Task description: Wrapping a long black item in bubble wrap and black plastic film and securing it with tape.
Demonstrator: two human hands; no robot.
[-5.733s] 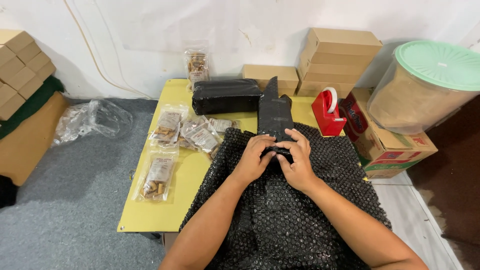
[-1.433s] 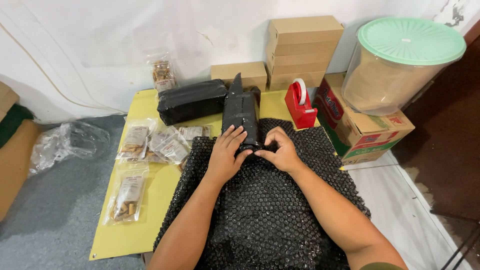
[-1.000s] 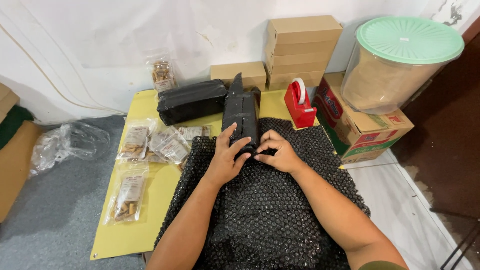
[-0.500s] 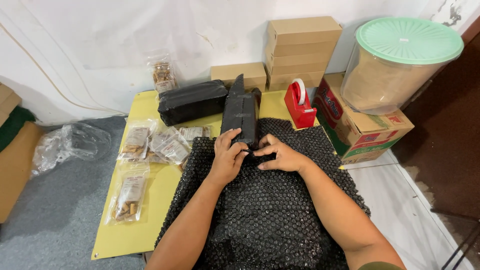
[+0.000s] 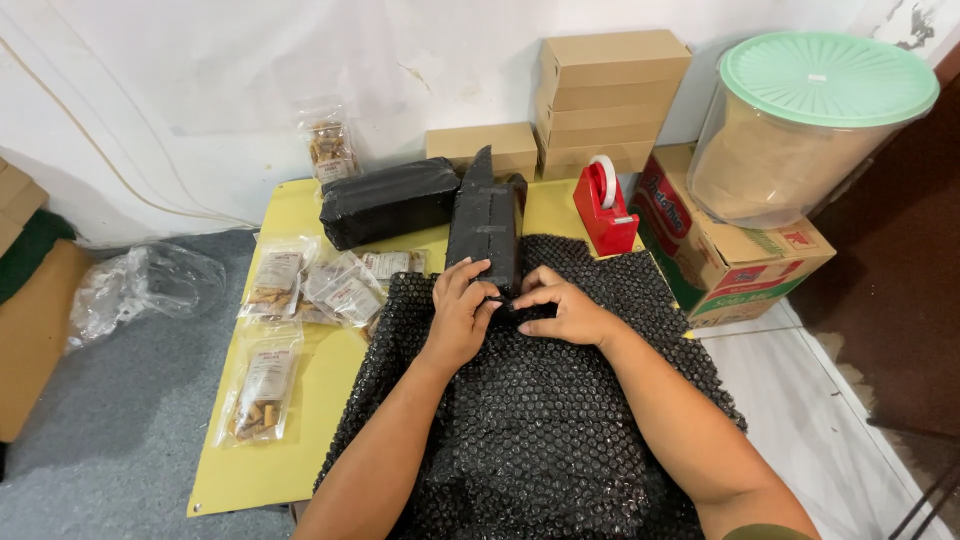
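A long parcel wrapped in black bubble wrap lies on the yellow table, pointing away from me. My left hand rests on its near end, fingers curled over the wrap. My right hand presses flat beside it, fingertips meeting the left at the parcel's near edge. Both hands lie on a big black bubble wrap sheet that covers the near right part of the table and my lap.
A second black wrapped parcel lies crosswise behind. Clear snack bags lie at the left, and one snack bag leans on the wall. A red tape dispenser, stacked cardboard boxes and a green-lidded tub stand at the right.
My hands have slid slightly nearer along the long parcel, and the right hand has flattened onto the sheet. Since the oldest frame the view has shifted to the right.
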